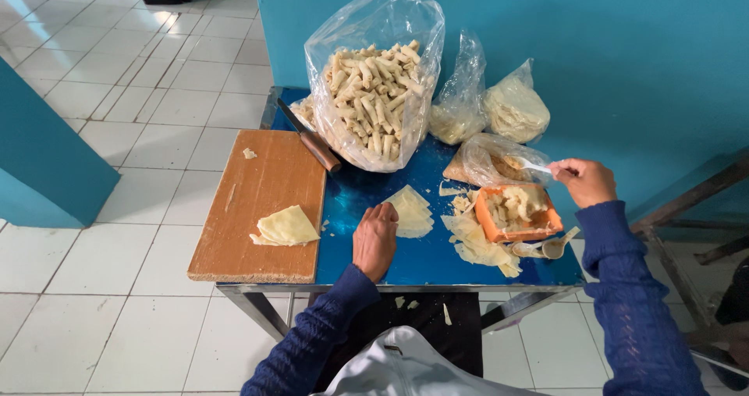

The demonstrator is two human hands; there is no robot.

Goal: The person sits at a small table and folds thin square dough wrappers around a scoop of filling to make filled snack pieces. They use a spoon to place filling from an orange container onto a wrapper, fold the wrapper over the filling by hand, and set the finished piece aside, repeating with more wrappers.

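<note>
We sit at a small blue bench (406, 259), with our left hand (375, 240) resting palm down on its top, fingers (380, 216) together and flat, closed on nothing; their tips touch the near edge of a stack of pale triangular wrapper sheets (411, 209), likely to pin or peel off the top sheet. The stack's point aims away from us, toward the big clear bag of finished rolls (374, 99) at the back of the bench. Our right hand (587, 181) pinches the handle of a white spoon (533, 165), thumb and fingertips shut on it; the spoon lies nearly level, its long axis running left to right, bowl end pointing left into an open plastic bag of filling (493, 162). Just below it sits an orange rectangular tray (515, 213) heaped with pale filling, kept close by the right hand. A wooden cutting board (261, 205) covers the bench's left side, carrying another folded stack of wrappers (287, 227), and a brown-handled knife (310, 139) lies slantwise at its far corner, blade pointing away.
</note>
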